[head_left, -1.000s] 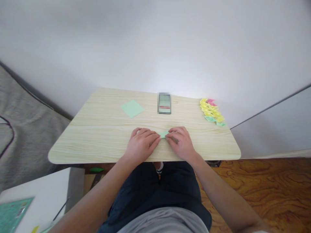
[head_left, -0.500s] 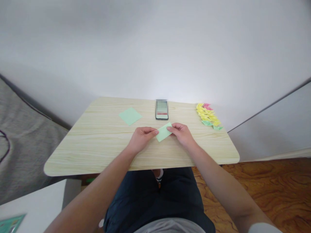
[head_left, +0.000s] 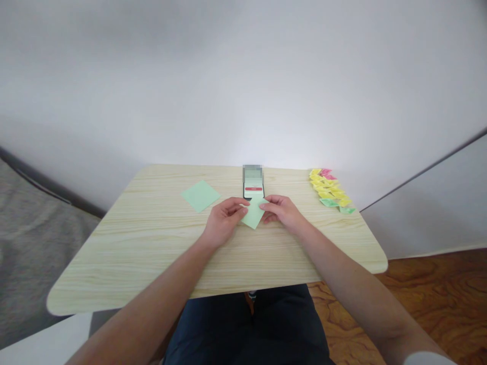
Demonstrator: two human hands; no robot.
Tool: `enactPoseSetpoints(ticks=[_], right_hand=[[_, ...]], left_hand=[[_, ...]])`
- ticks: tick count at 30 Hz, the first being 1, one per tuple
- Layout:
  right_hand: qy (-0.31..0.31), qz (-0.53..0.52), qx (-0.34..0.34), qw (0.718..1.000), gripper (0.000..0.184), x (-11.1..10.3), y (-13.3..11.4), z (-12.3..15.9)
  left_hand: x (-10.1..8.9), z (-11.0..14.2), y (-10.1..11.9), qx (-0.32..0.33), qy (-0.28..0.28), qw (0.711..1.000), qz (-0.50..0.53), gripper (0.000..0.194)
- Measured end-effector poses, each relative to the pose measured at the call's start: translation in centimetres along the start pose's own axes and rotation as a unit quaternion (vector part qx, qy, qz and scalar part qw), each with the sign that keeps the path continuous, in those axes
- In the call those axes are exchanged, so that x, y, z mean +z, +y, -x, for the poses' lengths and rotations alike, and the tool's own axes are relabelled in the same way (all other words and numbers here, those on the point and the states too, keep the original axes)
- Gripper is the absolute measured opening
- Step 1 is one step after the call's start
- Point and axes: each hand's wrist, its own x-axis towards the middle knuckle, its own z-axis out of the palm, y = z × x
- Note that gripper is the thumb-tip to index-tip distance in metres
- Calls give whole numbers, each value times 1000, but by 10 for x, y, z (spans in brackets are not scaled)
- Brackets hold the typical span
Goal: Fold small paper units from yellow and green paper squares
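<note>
A piece of light green paper (head_left: 254, 215) is held between my two hands, just in front of the phone. My left hand (head_left: 225, 218) pinches its left edge with thumb and fingers. On the opposite edge, the thumb of my right hand (head_left: 283, 210) presses on top, its fingers partly hidden beneath. How many layers the paper has I cannot tell. Left of my hands, a flat square sheet of green paper (head_left: 201, 196) lies turned cornerwise on the table.
A phone (head_left: 253, 183) lies by the wall behind my hands, its screen lit. Several folded paper pieces (head_left: 330, 190), yellow, pink and green, sit in rows at the table's right end. The pale wooden table (head_left: 152, 253) has rounded front corners. Grey fabric (head_left: 38, 253) hangs at the left.
The green paper has gone from a slanted narrow rectangle to a squarer shape as my hands turned it. My head view has shifted, so the table appears lower and larger.
</note>
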Motion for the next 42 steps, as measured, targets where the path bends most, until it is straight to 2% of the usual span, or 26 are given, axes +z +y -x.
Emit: enactPoseSetpoints(ticks=[3, 8, 13, 20, 24, 30, 32, 35, 39, 42], right_hand=[[-17, -9, 9, 1000, 32, 6, -4, -6], [-30, -18, -11, 999, 26, 12, -6, -15], [-36, 5, -53, 998, 18, 14, -3, -12], [-27, 14, -66, 997, 25, 16, 6, -4], [-19, 19, -74, 997, 19, 16, 8, -4], [-40, 37, -61, 997, 17, 17, 8, -2], [-30, 33, -89, 995, 20, 17, 7, -1], [-7, 44, -181, 982, 37, 16, 3, 2], [-38, 174, -274, 945, 53, 16, -1, 8], [-56, 237, -306, 920, 47, 18, -2, 11]], left_hand=[[-1, 3, 1, -11, 22, 1000, 7, 32], [-1, 8, 6, -42, 15, 998, 41, 48], [0, 7, 3, -73, 10, 996, 43, 24], [-1, 6, 0, -57, 63, 996, 8, 25], [-1, 6, 2, -60, 70, 995, 25, 25], [-2, 7, 1, -69, 56, 993, 78, 28], [-3, 6, -2, -62, 65, 992, 88, 29], [-7, 4, -6, -58, 79, 988, 119, 28], [-9, 2, -8, -68, 78, 980, 171, 28], [-9, 2, -6, -71, 69, 978, 185, 27]])
